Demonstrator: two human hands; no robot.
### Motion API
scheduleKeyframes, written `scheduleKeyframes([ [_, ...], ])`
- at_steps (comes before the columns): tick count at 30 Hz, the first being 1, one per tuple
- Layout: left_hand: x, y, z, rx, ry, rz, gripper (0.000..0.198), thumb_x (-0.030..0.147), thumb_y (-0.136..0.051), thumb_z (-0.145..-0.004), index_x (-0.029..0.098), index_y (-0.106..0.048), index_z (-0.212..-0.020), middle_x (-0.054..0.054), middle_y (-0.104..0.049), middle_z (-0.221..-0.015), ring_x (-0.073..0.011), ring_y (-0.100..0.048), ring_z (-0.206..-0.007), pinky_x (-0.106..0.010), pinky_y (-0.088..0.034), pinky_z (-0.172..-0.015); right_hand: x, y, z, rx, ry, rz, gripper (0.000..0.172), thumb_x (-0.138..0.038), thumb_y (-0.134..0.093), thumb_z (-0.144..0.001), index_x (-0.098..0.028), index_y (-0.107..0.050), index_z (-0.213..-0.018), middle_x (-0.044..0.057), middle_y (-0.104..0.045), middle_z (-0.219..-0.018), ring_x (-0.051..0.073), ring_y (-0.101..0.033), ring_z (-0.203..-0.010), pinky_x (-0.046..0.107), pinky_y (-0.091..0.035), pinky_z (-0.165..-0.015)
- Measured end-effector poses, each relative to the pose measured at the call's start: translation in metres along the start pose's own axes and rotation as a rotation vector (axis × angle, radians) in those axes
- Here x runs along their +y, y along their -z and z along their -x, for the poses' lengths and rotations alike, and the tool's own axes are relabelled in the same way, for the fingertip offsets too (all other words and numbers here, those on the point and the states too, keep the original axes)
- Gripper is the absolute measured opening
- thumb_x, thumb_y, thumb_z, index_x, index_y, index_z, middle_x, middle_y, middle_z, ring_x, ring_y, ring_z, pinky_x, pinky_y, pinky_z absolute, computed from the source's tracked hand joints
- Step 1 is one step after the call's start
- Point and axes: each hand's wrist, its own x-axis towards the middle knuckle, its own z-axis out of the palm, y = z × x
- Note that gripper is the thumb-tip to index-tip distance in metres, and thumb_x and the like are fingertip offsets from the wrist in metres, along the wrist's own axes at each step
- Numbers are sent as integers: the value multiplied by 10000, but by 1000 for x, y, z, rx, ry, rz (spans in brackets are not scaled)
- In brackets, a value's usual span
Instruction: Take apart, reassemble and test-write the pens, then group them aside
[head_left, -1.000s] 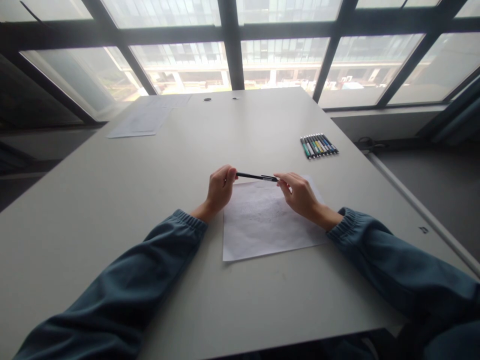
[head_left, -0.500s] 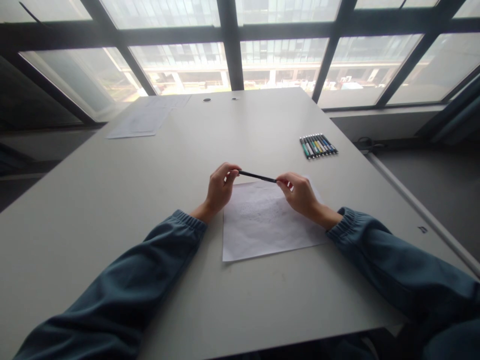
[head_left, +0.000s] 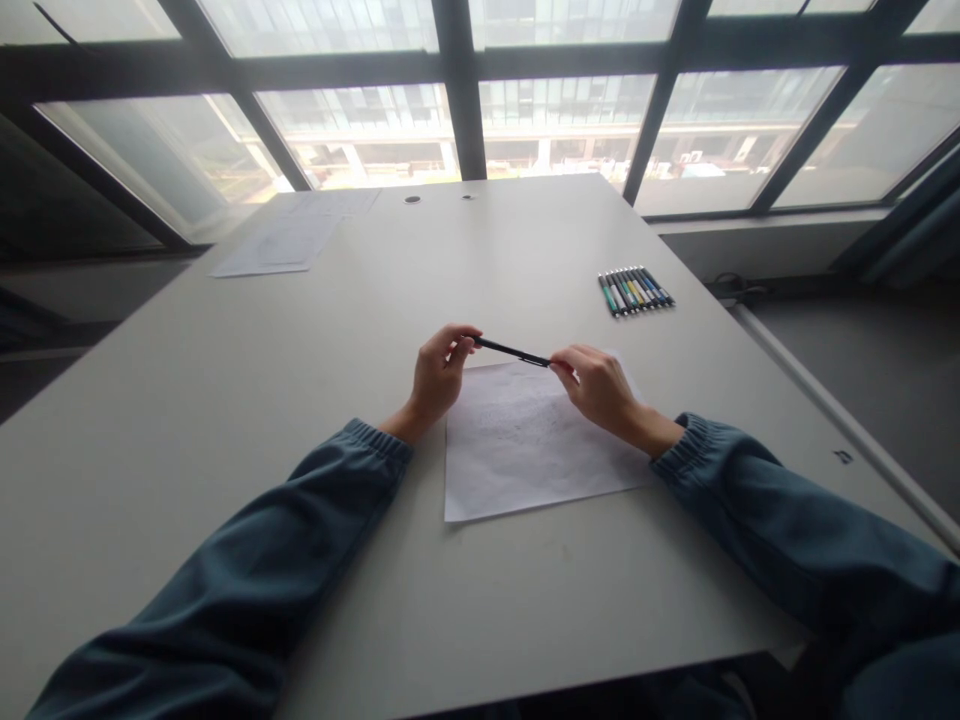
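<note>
Between my two hands a slim black pen (head_left: 511,350) is held nearly level, its right end slightly lower. The fingertips of my left hand (head_left: 441,370) pinch its left end. At the other end, near a clip, my right hand (head_left: 596,385) pinches it between thumb and fingers. Below lies a white sheet of paper (head_left: 536,450) with faint marks on its upper part. My right wrist and sleeve cover the sheet's right side.
A row of several pens (head_left: 636,291) with coloured labels lies side by side at the right of the white table (head_left: 225,400). More paper sheets (head_left: 281,235) rest at the far left. Windows (head_left: 360,135) stand behind the table's far edge.
The pen has turned a little about its length, so its clip now shows near my right fingers. Both hands keep their pinch and have barely shifted.
</note>
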Motion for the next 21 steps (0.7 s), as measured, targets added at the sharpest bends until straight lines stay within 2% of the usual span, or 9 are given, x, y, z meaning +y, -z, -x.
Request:
scheduleKeyframes([
  [6, -2, 0, -2, 25, 26, 6, 297, 451, -597, -961, 193, -724, -1033, -57, -752, -897, -167, -703, -802, -279, -530, -716, -2, 0, -1, 6, -17, -40, 156, -223, -552, -976, -189, -678, -890, 57, -687, -806, 187, -607, -718, 310, -456, -693],
  [12, -2, 1, -2, -2, 22, 20, 303, 454, -651, -929, 188, -760, -1024, -79, -771, -916, -191, -720, -836, -302, -536, -744, -4, -3, -3, 242, -200, -442, 165, -360, -638, -934, -214, -668, -863, 37, -707, -828, 179, -638, -740, 328, -529, -695],
  [14, -2, 2, -2, -36, -9, 31, 276, 443, -677, -912, 200, -772, -1002, -80, -772, -920, -194, -707, -838, -317, -541, -753, -4, -2, -5, 268, -267, -635, 230, -438, -707, -880, -220, -645, -839, 28, -690, -801, 178, -632, -722, 331, -528, -662],
  [18, 1, 3, -3, -103, -83, 20, 202, 402, -702, -899, 218, -781, -930, -68, -766, -840, -198, -650, -816, -347, -538, -744, -3, 3, -8, 123, -365, -1053, 366, -511, -794, -791, -226, -564, -790, -11, -619, -711, 134, -549, -605, 295, -471, -576],
  [21, 6, 4, -3, -158, -116, 38, 172, 382, -727, -881, 221, -780, -910, -67, -755, -831, -203, -650, -835, -358, -544, -756, -2, 8, -11, -13, -441, -1261, 405, -491, -830, -759, -226, -524, -772, -36, -576, -698, 120, -527, -624, 271, -445, -588],
])
